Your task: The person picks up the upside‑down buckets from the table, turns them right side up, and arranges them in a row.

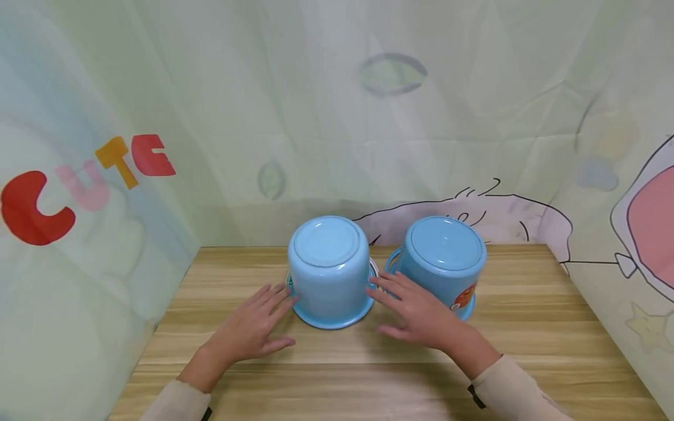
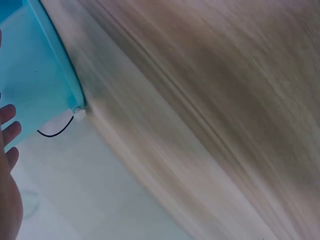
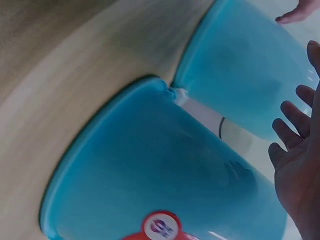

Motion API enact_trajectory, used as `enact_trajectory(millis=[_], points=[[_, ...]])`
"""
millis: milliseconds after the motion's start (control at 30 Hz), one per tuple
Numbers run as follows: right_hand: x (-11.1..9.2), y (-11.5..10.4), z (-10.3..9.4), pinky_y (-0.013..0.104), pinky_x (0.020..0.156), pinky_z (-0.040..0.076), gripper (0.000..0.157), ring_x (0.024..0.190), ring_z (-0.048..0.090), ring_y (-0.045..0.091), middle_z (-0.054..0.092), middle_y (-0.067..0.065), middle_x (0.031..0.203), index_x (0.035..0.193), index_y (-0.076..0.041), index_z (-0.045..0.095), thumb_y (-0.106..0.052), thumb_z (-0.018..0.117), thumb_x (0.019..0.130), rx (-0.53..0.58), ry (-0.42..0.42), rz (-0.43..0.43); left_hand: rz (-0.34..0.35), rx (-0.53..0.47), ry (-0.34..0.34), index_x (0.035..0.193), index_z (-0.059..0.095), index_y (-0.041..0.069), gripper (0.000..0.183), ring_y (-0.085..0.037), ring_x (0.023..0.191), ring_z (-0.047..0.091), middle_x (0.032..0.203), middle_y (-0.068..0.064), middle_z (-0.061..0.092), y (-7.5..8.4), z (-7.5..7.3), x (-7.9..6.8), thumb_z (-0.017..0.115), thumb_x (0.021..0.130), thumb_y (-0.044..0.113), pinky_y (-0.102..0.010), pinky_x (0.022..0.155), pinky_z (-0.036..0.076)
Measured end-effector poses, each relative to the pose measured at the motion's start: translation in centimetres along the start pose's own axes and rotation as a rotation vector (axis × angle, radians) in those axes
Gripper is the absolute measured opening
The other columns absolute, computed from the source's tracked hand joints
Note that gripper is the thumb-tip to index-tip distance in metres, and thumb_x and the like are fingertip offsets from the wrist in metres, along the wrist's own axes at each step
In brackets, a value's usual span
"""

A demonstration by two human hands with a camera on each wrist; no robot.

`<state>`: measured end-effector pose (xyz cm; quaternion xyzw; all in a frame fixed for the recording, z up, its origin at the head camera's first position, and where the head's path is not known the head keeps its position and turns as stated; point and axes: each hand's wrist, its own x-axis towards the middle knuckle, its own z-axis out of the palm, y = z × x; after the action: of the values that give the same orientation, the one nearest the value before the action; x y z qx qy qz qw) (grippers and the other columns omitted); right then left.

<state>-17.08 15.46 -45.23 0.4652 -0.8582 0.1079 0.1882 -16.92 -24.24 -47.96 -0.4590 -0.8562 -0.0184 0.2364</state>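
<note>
Two blue plastic buckets stand upside down on the table: a left, lighter bucket (image 1: 329, 275) and a right bucket (image 1: 442, 257) with a red sticker (image 1: 464, 296). My left hand (image 1: 255, 327) is at the left bucket's left side, fingers extended and thumb apart. On its other side, my right hand (image 1: 416, 310) reaches into the space between the buckets, fingers spread and fairly straight. Whether the fingertips touch the bucket, I cannot tell. The right wrist view has the right hand (image 3: 300, 165) beside both buckets, with the sticker (image 3: 161, 227) near the bottom edge.
A wood-grain table (image 1: 368, 380) carries both buckets. Behind it and along both sides hangs a printed cloth (image 1: 316, 117), with coloured letters at the left and a balloon drawing at the right. The buckets stand close together near the table's back edge.
</note>
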Motion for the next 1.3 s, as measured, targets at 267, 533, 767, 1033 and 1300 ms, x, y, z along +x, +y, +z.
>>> enact_trajectory(millis=[267, 533, 767, 1033, 1300], points=[[-0.1, 0.4, 2.3, 0.053, 0.114, 0.045, 0.070, 0.138, 0.054, 0.036, 0.062, 0.011, 0.143, 0.141, -0.009, 0.060, -0.042, 0.085, 0.084, 0.057, -0.038, 0.027, 0.015, -0.006, -0.055, 0.133, 0.064, -0.001, 0.076, -0.041, 0.124, 0.064, 0.132, -0.023, 0.067, -0.5, 0.7, -0.1, 0.067, 0.092, 0.063, -0.057, 0.106, 0.050], [0.1, 0.3, 4.4, 0.052, 0.116, 0.043, 0.062, 0.137, 0.055, 0.034, 0.063, 0.010, 0.140, 0.139, -0.010, 0.062, -0.039, 0.082, 0.088, 0.061, -0.151, 0.057, 0.002, 0.000, -0.090, 0.129, 0.067, -0.001, 0.074, -0.038, 0.120, 0.067, 0.128, -0.019, 0.070, -0.4, 1.6, -0.4, 0.081, 0.083, 0.056, -0.054, 0.106, 0.051], [0.2, 0.5, 5.3, 0.047, 0.117, 0.042, 0.057, 0.136, 0.055, 0.028, 0.065, 0.004, 0.137, 0.138, -0.013, 0.064, -0.045, 0.077, 0.091, 0.036, -0.230, 0.086, 0.002, -0.020, -0.102, 0.126, 0.069, -0.001, 0.072, -0.036, 0.119, 0.067, 0.126, -0.018, 0.071, -0.5, 2.6, -0.1, 0.082, 0.081, 0.054, -0.053, 0.106, 0.052], [0.7, 1.0, 5.8, 0.042, 0.113, 0.046, 0.053, 0.128, 0.060, 0.023, 0.070, 0.003, 0.130, 0.132, -0.012, 0.068, -0.042, 0.080, 0.090, 0.051, -0.249, 0.082, -0.021, -0.064, -0.173, 0.123, 0.071, 0.002, 0.065, -0.035, 0.120, 0.067, 0.125, -0.017, 0.072, -1.0, 3.3, 0.3, 0.076, 0.087, 0.055, -0.054, 0.107, 0.050], [1.1, 1.5, 6.5, 0.043, 0.114, 0.045, 0.047, 0.126, 0.061, 0.020, 0.072, -0.002, 0.127, 0.129, -0.016, 0.071, -0.045, 0.076, 0.092, 0.050, -0.298, 0.063, -0.006, -0.096, -0.120, 0.112, 0.076, 0.005, 0.059, -0.030, 0.111, 0.070, 0.115, -0.012, 0.075, -1.6, 4.2, 0.4, 0.081, 0.083, 0.055, -0.050, 0.103, 0.054]])
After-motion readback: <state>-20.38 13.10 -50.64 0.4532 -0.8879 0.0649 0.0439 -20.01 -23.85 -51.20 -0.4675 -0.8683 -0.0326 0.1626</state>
